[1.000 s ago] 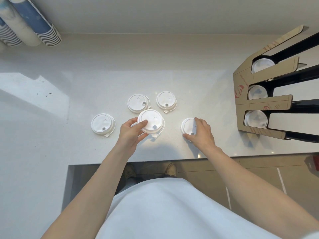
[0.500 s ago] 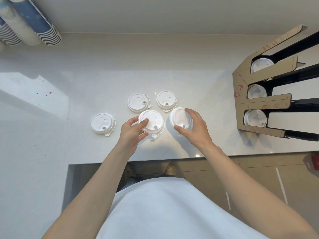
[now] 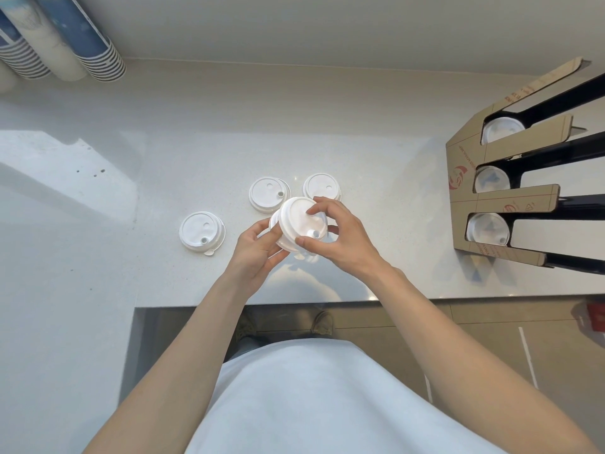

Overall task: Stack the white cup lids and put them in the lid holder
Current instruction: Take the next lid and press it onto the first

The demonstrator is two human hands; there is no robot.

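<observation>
A pale desk is seen from above. At its right edge a cardboard lid holder is stood, with white lids seen in each of its three slots. Stacked paper cups are laid at the far left corner. Over the middle of the desk, a short stack of lids is held tilted between both hands: the left hand is curled under its near-left edge, the right hand is closed over its top and right rim. Three single lids are left flat on the desk: one to the left, one just behind the stack, one partly hidden behind the right fingers.
</observation>
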